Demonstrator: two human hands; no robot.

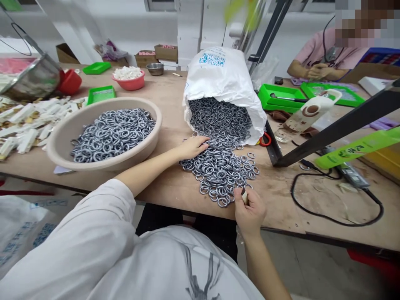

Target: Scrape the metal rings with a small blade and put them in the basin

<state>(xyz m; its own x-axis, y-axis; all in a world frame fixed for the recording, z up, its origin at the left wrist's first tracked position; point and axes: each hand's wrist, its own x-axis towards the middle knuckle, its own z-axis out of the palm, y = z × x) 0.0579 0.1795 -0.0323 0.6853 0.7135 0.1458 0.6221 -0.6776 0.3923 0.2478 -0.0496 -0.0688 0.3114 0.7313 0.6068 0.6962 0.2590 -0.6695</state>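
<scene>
A heap of grey metal rings spills over the table from the mouth of a white woven sack lying on its side. My left hand rests on the upper left of this heap, fingers stretched out, with the fingertips near the sack's mouth. At the heap's near right edge, my right hand is closed around a small tool with a pale body and a dark tip; most of it is hidden in the fist. A wide beige basin, partly filled with the same kind of rings, stands to the left.
A slanted black metal bar and a black cable occupy the right side. Red scissors lie beside the sack. White pieces cover the far left. Behind are a red bowl and green trays. Another person sits opposite.
</scene>
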